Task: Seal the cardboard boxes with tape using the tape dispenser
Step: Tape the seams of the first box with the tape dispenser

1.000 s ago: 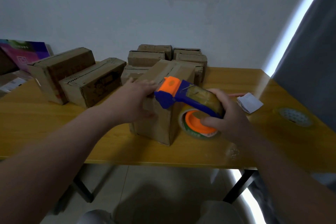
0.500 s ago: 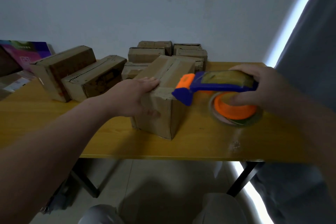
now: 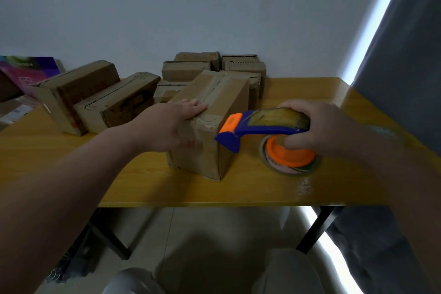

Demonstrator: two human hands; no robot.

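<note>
The one tape dispenser (image 3: 262,126) is in my right hand (image 3: 317,129): my fingers curl over its blue body and my thumb presses into the orange hub of the tape roll. It sits low over the tabletop (image 3: 167,188), right of middle and nearer the near edge than the far one. I cannot tell whether the roll touches the wood. Its orange-and-blue nose points left and sits just beside the near right top corner of the cardboard box (image 3: 214,107) in front of me.

That box stands around the middle of the tabletop, with one strip of tape running along its top seam. My left hand (image 3: 171,124) lies flat on its near left top edge, fingers straight, thumb down the near side.

Two long boxes lie side by side toward the far left corner, one taller (image 3: 71,88) and one lower (image 3: 119,105). Behind the middle box, against the far edge, is a cluster of smaller boxes (image 3: 188,70). I make out six, though they overlap.

One purple board (image 3: 31,69) leans at the far left, and a grey curtain (image 3: 405,78) hangs on the right.
</note>
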